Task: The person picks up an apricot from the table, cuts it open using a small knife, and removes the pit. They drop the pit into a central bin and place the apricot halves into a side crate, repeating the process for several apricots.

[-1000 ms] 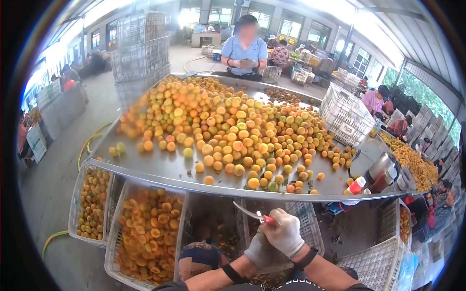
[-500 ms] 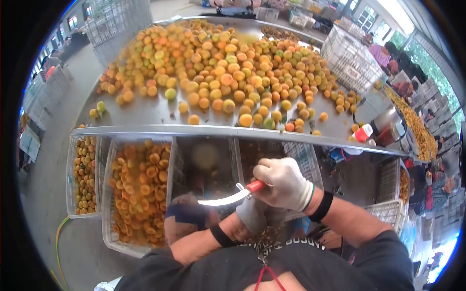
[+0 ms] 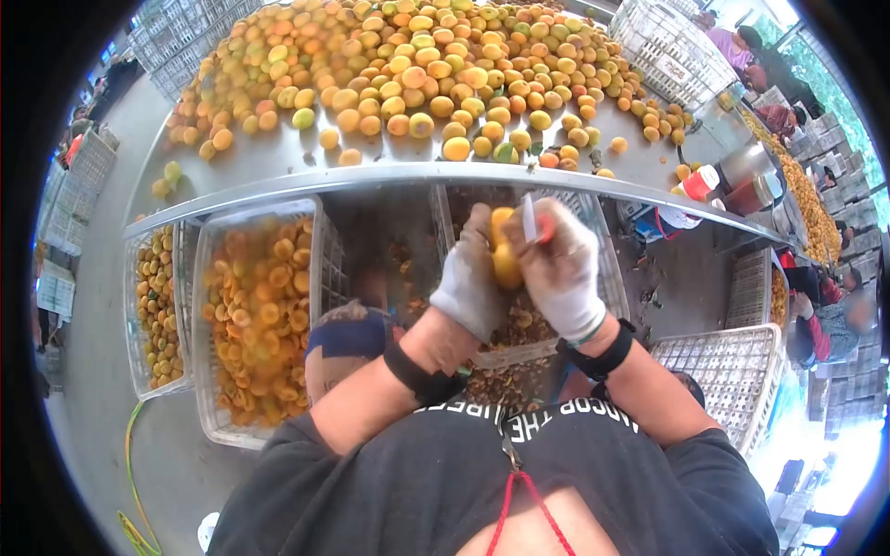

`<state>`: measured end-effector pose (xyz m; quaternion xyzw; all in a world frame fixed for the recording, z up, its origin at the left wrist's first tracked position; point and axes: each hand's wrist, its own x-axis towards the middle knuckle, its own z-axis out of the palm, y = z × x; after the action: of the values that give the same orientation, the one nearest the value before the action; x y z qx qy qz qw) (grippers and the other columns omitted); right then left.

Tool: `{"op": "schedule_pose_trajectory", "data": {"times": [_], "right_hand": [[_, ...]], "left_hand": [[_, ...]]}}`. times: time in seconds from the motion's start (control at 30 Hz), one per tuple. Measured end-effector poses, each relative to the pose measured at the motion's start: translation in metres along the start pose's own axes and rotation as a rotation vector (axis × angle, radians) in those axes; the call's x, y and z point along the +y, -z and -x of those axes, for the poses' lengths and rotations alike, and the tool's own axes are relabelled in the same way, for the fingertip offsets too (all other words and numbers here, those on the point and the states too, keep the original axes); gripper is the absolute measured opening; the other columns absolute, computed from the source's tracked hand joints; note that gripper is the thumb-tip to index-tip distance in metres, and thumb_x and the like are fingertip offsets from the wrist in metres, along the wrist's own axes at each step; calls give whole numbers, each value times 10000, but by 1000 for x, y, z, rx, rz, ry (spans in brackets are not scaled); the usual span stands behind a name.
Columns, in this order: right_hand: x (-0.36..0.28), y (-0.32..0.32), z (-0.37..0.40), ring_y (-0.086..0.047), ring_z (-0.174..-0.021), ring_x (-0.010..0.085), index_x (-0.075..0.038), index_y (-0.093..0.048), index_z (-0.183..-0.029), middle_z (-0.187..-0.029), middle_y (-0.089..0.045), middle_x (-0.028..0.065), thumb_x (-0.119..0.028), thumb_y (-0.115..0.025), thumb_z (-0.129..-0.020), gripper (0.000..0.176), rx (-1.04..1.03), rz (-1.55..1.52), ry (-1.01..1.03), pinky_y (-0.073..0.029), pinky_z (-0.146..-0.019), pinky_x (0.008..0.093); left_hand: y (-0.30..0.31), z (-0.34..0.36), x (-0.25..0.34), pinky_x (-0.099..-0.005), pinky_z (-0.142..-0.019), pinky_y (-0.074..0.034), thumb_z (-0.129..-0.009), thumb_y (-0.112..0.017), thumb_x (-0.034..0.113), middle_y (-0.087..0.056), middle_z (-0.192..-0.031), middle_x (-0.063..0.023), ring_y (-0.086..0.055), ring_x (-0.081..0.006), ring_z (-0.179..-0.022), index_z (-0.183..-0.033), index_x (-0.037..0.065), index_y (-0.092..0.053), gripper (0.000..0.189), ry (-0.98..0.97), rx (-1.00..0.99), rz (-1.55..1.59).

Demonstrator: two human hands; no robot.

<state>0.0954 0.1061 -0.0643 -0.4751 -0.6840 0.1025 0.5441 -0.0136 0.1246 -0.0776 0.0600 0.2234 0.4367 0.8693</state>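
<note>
Both gloved hands are close together over the crate below the table edge. My left hand [image 3: 471, 278] is closed on yellow-orange apricots [image 3: 505, 255], which show between the two hands. A red-handled knife [image 3: 530, 221] is gripped in my right hand [image 3: 564, 269], its blade upright beside the fruit. The fingers are partly blurred. Beneath the hands, a crate [image 3: 528, 352] holds pits and scraps. A large heap of whole apricots [image 3: 417, 69] covers the metal table [image 3: 371, 176] in front.
Left of the hands stand a crate of halved apricots [image 3: 255, 315] and a narrower crate of small fruit [image 3: 160, 306]. A white basket [image 3: 728, 375] is at the right. A red-and-white bottle [image 3: 697, 183] lies on the table's right part. Other people sit farther right.
The view has tilted down. My left hand has come up from under the right and now has apricots in it. The knife has turned from pointing left to upright beside the fruit.
</note>
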Motion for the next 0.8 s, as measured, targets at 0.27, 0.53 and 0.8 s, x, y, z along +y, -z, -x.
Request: {"op": "schedule_pose_trajectory", "data": {"times": [0.27,0.53,0.8], "right_hand": [[-54,42,14,-670,-819,325,-96,-607,-1117,-903,-664,135,-148,-811,-718,451,-104,260,-155,-547,-705,353],[-88,74,7,-570,-729,96,-2,-619,-1096,-848,-611,12,-146,-586,-938,217,-45,-322,-492,-475,-658,241],[-91,98,9,-564,-902,75,3,-627,-1159,-972,-639,13,-146,-610,-930,273,-229,-452,-469,-481,-792,238]], "left_hand": [[-18,25,7,-400,-818,-528,-1039,-383,416,-642,-936,-108,-632,-267,-885,-1110,70,-540,386,-104,-153,-125],[-43,65,21,-415,-845,-541,-982,-474,272,-661,-1018,-120,-647,-255,-919,-1145,5,-603,338,-5,-179,-105],[-55,91,-5,-273,-843,-505,-863,-660,66,-648,-1066,-54,-631,-131,-945,-1295,9,-541,452,-37,-403,-558]]}}
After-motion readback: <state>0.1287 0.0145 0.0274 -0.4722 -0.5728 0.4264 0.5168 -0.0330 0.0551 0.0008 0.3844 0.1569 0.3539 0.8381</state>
